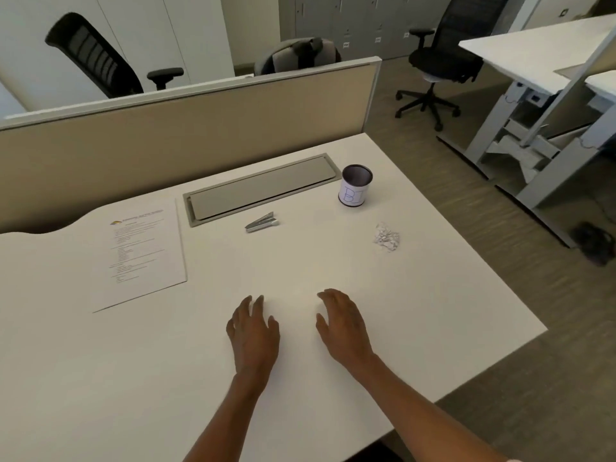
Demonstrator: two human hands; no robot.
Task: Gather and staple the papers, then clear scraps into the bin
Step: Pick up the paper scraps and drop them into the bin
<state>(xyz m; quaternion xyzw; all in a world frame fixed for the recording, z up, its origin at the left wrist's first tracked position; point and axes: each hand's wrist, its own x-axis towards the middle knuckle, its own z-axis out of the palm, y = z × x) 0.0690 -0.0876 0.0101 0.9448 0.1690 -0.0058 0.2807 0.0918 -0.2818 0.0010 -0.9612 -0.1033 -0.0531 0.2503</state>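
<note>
Facing palm-down over the white desk [100, 378], both hands sit side by side toward its 6 o'clock edge, a small gap between them.

Left hand [253, 331]: fingers loosely spread, slightly bent, gripping nothing. Right hand [343, 325]: same posture, fingers relaxed, gripping nothing. Cannot tell whether the fingertips touch the desk surface or sit just above it.

Positions, read from the hands:
- Papers [143, 258] at 10 o'clock, well apart from the left hand. They lie flat and face up, printed text and a small coloured logo at the top. Only the top sheet shows; the number of sheets cannot be told.
- Stapler [261, 223] at 12 o'clock, silver-grey, lying on the desk just below the long grey cable cover [263, 190] set into the desk.
- Bin [356, 185] at 1 o'clock, a small upright cup with a dark rim and a white hand-lettered label, standing just beside the right end of the cable cover.
- Scraps [386, 237] at 2 o'clock, a small loose heap of white paper bits on the desk, near the bin but not touching it.

Stapler, papers and scraps all lie apart from one another and from both hands.

Beige partition [166, 135] runs along the desk's 12 o'clock side. Black office chairs [436, 61] stand beyond it.
</note>
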